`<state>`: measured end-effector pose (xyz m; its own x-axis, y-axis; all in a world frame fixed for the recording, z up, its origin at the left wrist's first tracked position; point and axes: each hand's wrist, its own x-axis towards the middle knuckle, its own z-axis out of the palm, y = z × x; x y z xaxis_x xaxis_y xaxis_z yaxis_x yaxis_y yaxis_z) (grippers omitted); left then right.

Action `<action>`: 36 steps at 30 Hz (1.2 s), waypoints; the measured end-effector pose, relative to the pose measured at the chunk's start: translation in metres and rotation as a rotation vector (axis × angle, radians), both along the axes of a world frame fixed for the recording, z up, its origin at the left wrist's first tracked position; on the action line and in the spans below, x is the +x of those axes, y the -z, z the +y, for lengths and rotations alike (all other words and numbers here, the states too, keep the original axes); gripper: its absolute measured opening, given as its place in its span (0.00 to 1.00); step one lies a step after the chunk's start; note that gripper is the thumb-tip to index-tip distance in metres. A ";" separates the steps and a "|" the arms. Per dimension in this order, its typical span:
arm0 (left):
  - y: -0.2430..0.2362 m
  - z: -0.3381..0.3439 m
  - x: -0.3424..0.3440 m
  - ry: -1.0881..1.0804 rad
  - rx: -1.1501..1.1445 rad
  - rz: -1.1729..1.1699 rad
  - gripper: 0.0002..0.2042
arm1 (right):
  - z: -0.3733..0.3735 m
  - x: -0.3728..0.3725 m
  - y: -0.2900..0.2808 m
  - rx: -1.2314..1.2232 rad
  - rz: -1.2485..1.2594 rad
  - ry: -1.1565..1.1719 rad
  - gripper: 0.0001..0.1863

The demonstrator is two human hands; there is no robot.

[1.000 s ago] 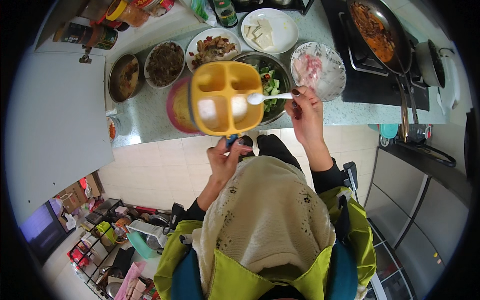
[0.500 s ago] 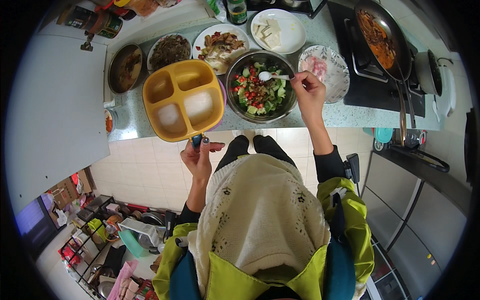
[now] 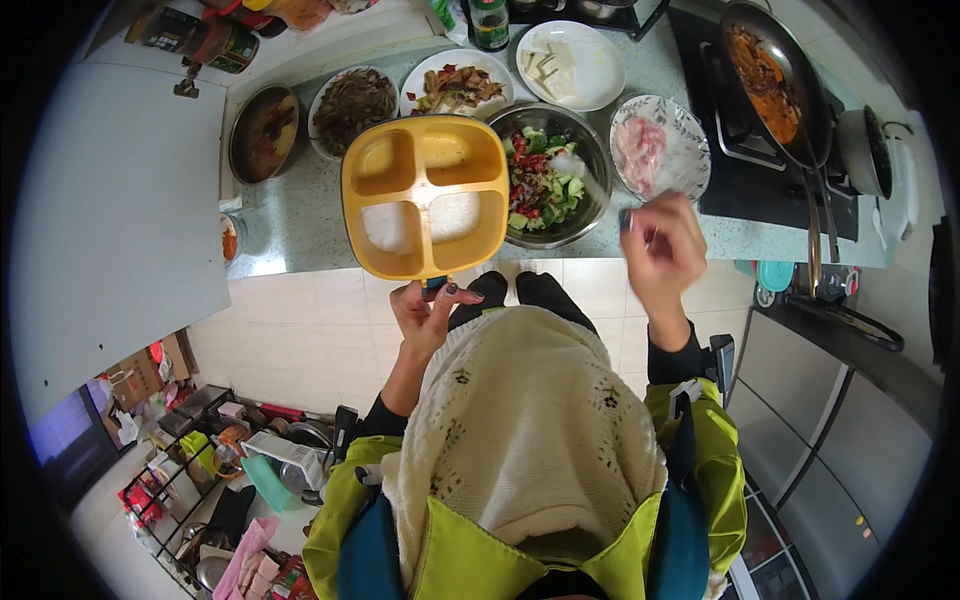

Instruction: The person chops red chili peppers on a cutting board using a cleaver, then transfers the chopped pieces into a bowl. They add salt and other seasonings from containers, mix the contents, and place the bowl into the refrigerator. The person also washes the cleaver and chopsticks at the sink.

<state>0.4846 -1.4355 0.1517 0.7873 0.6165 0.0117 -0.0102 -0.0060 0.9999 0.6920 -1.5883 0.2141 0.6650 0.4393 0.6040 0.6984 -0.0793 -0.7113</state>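
My left hand (image 3: 425, 312) grips the handle of a yellow seasoning box (image 3: 425, 190), raised at the counter's front edge. Its two nearer compartments hold white grains; the farther two show a yellow interior. Just right of it, partly covered by the box, stands a metal bowl (image 3: 600, 205) of chopped cucumber and red pieces (image 3: 545, 190). My right hand (image 3: 665, 250) is closed and smeared by motion, right of the bowl and in front of a plate. A pale blur over the bowl looks like the white spoon (image 3: 570, 166) it pinches; its handle is hard to make out.
Behind the box are a metal bowl (image 3: 265, 155) and plates of cooked food (image 3: 352, 110). A white plate of pale slices (image 3: 597, 78) and a patterned plate with raw meat (image 3: 690, 160) stand farther right. A frying pan (image 3: 770, 85) sits on the stove; its handle points toward me.
The yellow box has shifted right with my left hand, partly covering the salad bowl. My right hand has moved right and nearer to me, off the bowl's rim, turning as it goes.
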 end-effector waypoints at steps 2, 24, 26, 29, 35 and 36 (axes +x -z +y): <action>0.001 -0.001 0.001 0.034 0.066 -0.012 0.10 | 0.008 -0.017 -0.010 0.053 0.022 -0.303 0.07; 0.001 -0.002 0.008 -0.053 0.305 0.154 0.06 | 0.029 -0.036 0.065 0.593 1.346 -0.159 0.04; 0.002 0.002 0.005 -0.118 0.277 0.143 0.06 | 0.025 -0.027 0.064 0.480 1.207 -0.067 0.03; 0.001 0.006 0.001 -0.147 0.272 0.125 0.07 | 0.020 -0.015 0.068 0.353 0.985 0.014 0.03; -0.001 0.005 -0.002 -0.147 0.230 0.087 0.07 | 0.018 -0.003 0.085 0.034 0.520 0.057 0.04; -0.001 0.005 -0.003 -0.151 0.234 0.090 0.07 | 0.017 -0.001 0.086 -0.021 0.386 0.081 0.04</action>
<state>0.4818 -1.4306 0.1523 0.6915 0.7153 0.1014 0.0969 -0.2309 0.9681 0.6905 -1.5713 0.1283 0.8745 0.3861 0.2936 0.3703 -0.1405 -0.9182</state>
